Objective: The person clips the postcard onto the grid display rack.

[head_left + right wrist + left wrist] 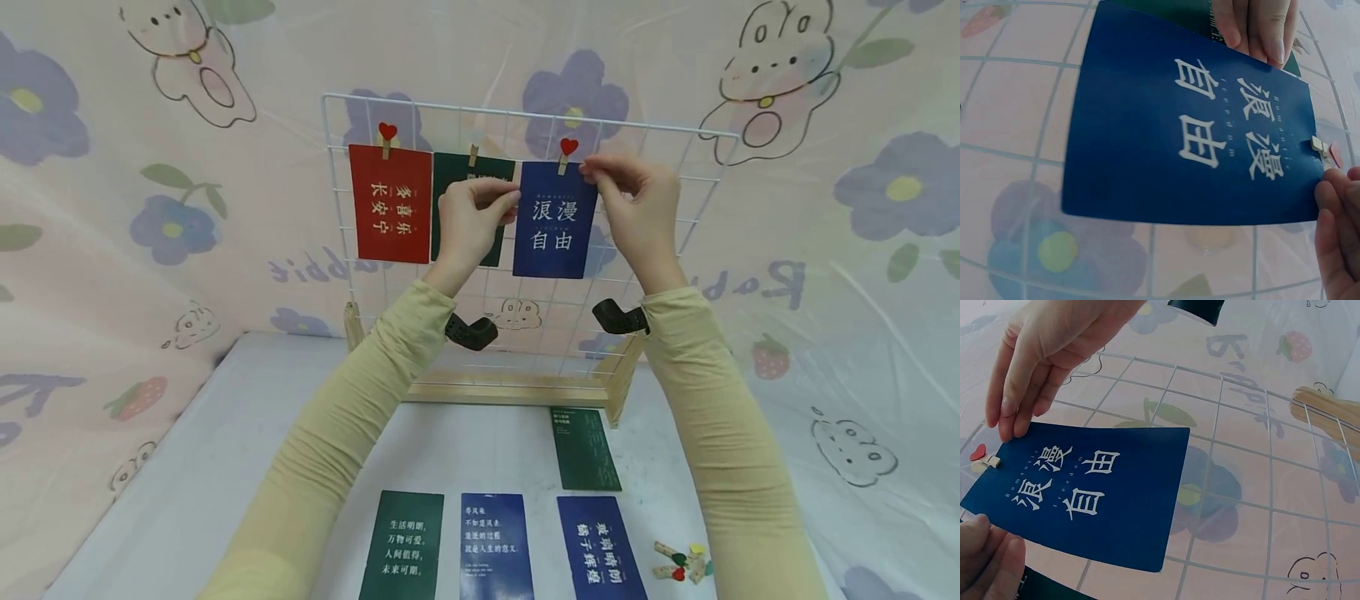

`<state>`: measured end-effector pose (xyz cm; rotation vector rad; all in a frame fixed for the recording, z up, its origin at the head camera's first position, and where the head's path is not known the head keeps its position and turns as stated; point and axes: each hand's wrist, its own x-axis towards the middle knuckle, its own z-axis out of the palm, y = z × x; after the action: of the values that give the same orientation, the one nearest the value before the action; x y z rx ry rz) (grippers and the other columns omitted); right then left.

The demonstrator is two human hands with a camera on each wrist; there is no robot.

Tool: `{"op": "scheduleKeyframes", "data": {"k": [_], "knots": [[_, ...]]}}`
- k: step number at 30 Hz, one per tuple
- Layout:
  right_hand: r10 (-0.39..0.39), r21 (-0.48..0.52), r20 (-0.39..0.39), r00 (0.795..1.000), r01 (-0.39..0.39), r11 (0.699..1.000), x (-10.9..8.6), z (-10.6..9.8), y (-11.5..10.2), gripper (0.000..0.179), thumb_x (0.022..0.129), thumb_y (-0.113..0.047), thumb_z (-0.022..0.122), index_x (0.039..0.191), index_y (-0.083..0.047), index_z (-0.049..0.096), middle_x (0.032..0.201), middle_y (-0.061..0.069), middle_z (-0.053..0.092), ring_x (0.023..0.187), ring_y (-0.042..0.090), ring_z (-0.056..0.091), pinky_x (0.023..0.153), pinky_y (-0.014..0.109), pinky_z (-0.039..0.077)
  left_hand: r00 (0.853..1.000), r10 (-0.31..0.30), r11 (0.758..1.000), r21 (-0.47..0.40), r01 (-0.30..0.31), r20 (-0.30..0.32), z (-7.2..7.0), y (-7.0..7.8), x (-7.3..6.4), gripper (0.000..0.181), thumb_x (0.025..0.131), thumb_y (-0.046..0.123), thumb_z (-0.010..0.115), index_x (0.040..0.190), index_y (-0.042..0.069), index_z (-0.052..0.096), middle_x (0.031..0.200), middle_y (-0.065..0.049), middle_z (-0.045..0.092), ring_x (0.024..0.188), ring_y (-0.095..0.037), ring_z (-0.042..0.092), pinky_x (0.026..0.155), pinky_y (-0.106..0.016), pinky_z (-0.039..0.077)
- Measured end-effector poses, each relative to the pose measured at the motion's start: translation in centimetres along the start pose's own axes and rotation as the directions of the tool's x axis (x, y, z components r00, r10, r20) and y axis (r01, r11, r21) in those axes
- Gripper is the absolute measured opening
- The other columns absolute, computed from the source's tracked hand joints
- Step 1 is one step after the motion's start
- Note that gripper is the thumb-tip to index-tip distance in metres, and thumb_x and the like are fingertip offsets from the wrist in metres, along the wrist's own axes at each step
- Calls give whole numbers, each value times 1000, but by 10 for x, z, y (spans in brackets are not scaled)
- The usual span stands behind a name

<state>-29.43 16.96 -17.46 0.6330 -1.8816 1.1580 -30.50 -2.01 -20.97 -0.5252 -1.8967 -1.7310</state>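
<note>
A person in pale yellow sleeves works in front of me at a wood-based wire rack (510, 392) standing on a pale worktop (255, 408). At far left a red card (390, 212) hangs from a red-heart clip (386, 136), its lettering turned sideways; below, a four-line green card (401, 546) lies on the worktop. Next on the rack, a dark green card (493, 247) hangs beneath a wooden clip (473, 155), partly hidden by the left hand (471, 218), whose thumb and fingers pinch the left edge of a blue card (555, 221). That blue card sits upright on the rack, just beside the dark green one, a second red-heart clip (567, 150) on its top edge. Beneath it, a four-line blue card (495, 546) lies flat, then another green card (587, 450) near the rack's foot and a sideways-lettered blue card (602, 546). The right hand's (643, 208) fingers pinch the clipped blue card's upper right corner. Farthest right, loose clips (678, 560) lie in a small pile.
</note>
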Motion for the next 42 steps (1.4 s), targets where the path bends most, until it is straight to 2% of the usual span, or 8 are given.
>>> {"op": "scheduleKeyframes", "data": {"k": [7, 14, 18, 21, 25, 30, 35, 42], "knots": [[17, 11, 14, 1000, -17, 1000, -5, -2, 14, 13, 91, 1, 63, 97, 3, 73, 95, 13, 71, 82, 9, 67, 79, 22, 53, 999, -49, 998, -32, 49, 9, -1, -1, -5, 15, 88, 6, 68, 100, -2, 73, 89, -12, 71, 76, -19, 68, 71, -22, 56], [46, 19, 44, 998, -47, 999, -16, -4, -9, 14, 91, 5, 60, 98, 10, 70, 95, 20, 70, 83, 11, 67, 80, 21, 53, 997, -73, 994, -76, 75, 22, -7, -9, -9, 15, 88, 5, 67, 100, -3, 72, 91, -15, 70, 78, -25, 68, 72, -27, 57], [67, 43, 68, 995, -70, 997, -21, -5, -9, 15, 91, 5, 59, 100, 10, 70, 96, 20, 70, 84, 12, 67, 80, 21, 53, 994, -105, 990, -96, 108, 36, -10, -11, -12, 18, 88, 5, 67, 103, -3, 71, 95, -18, 69, 82, -29, 68, 74, -30, 57], [95, 59, 92, 991, -101, 993, -26, -7, -6, 16, 93, 3, 58, 103, 9, 69, 96, 20, 70, 85, 14, 67, 77, 19, 52, 989, -139, 984, -104, 143, 47, -13, -4, -18, 19, 88, 3, 66, 104, -6, 70, 97, -20, 69, 85, -30, 68, 77, -31, 56], [131, 57, 132, 983, -139, 989, -35, -9, -9, 20, 95, -1, 55, 107, 9, 67, 97, 22, 69, 86, 17, 67, 76, 21, 52, 989, -132, 985, -106, 138, 65, -15, -4, -24, 17, 89, 2, 65, 103, -5, 71, 94, -16, 70, 83, -25, 69, 76, -29, 56], [155, 76, 178, 972, -170, 982, -49, -14, -6, 24, 98, -6, 53, 109, 11, 65, 99, 25, 68, 87, 18, 67, 78, 26, 53, 988, -122, 986, -102, 131, 92, -13, -17, -30, 17, 89, 6, 66, 104, -2, 71, 92, -12, 71, 81, -21, 68, 75, -26, 56], [178, 104, 215, 960, -204, 974, -62, -19, 3, 26, 99, -6, 50, 112, 13, 62, 101, 29, 65, 88, 19, 68, 78, 26, 53, 980, -145, 984, -85, 158, 136, -12, -23, -40, 21, 89, 7, 67, 107, -2, 70, 95, -15, 70, 84, -26, 68, 75, -29, 56], [205, 119, 263, 943, -242, 963, -82, -29, 24, 27, 100, -6, 48, 113, 14, 61, 102, 30, 65, 90, 20, 67, 79, 26, 54, 957, -202, 976, -43, 215, 210, -15, -39, -60, 25, 89, 13, 69, 111, 1, 69, 95, -13, 70, 87, -27, 68, 76, -28, 56]]}}
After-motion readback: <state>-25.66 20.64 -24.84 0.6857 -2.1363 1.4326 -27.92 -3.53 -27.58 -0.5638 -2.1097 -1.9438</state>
